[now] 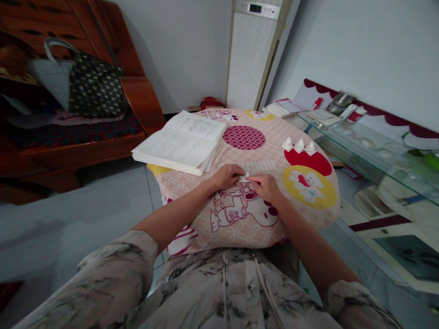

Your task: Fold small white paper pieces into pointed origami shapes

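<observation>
Between my fingertips, low over the table, is a small piece of folded white paper (244,177). My left hand (228,176) pinches its left side, fingers bent together. From the right, my right hand (265,186) grips the paper's other edge with thumb and forefinger. Just beyond my hands lies a pale strip of paper (260,166) with faint lines. Three small pointed folded paper shapes (299,146) stand in a row on the red patch of the tablecloth, farther to the right.
A thick open book (192,137) lies on the patterned tablecloth (192,201) at left. A glass shelf (363,141) with cups and other items adjoins the table's right. Stacked booklets (283,107) sit at the back. A wooden bench (103,141) carrying bags stands left.
</observation>
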{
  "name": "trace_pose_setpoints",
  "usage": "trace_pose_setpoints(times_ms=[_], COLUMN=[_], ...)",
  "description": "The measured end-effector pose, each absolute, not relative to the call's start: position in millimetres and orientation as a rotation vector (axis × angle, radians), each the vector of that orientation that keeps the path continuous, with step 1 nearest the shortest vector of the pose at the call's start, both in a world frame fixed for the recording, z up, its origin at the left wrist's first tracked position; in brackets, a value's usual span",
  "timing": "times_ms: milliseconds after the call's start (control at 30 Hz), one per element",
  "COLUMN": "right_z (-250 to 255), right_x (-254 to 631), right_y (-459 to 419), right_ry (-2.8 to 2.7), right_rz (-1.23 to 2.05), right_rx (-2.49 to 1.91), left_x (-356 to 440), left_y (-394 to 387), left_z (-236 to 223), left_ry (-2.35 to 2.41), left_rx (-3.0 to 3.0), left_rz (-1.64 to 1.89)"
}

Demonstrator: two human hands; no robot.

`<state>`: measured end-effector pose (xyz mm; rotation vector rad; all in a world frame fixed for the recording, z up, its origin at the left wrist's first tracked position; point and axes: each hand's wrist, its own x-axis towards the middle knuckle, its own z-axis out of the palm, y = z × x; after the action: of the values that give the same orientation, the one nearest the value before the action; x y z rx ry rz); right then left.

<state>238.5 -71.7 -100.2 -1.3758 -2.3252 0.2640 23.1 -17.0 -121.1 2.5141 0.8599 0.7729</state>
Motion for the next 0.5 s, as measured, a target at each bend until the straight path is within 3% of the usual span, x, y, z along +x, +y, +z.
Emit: trace_pose_setpoints(times_ms=[333,500], right_z=[-80.2,-81.3], right_x=[221.5,228.1], right_y=[-68.3,-65.6], right_ry=[-2.741,-2.673], right_rz=[0.143,0.261], right_rx=[-1.331,-1.315], left_x=[23.8,23.6], left_y=[-13.6,-17.1], left_z=[-118.3,-112.2], left_ry=[0.918,0.934], left_rx=[2.402,2.437], left_rz=[0.767,0.725])
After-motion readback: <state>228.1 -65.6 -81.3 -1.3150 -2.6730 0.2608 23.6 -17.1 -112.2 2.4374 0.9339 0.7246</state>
